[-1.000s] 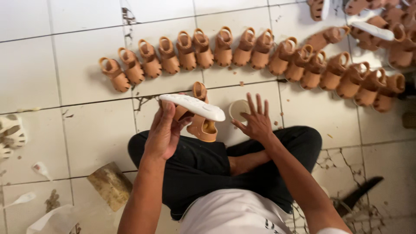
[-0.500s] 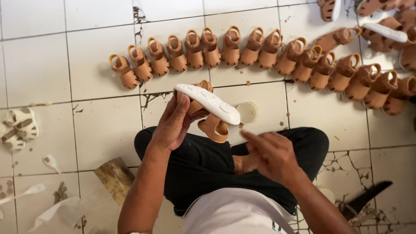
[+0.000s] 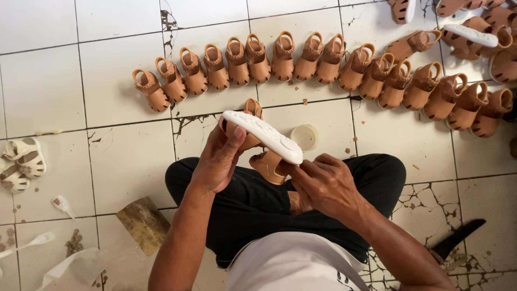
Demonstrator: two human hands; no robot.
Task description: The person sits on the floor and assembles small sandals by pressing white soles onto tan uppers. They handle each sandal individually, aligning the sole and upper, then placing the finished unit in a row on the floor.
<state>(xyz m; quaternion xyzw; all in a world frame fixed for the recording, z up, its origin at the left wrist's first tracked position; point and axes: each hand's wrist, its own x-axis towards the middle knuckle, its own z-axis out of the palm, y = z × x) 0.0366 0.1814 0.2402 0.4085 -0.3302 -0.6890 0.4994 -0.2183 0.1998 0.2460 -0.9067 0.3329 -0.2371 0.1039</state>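
Left hand hides the sandal upper — only its white sole shows clearly.

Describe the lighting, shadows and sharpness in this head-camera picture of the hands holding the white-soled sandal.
Head view: soft, even light; the row of tan sandals casts only faint shadows on the white tiled floor. No strong glare, though the white sole is bright. Left hand and right hand look sharp; tile lines bow slightly towards the edges.

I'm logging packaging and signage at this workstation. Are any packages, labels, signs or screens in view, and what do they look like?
No labels, signs or screens show.
Clear plastic wrapping: crumpled on the floor tiles, lower left, colourless; possibly packaging.
Round tub: on the tile beyond the knees, pale cream, open, unlabelled.
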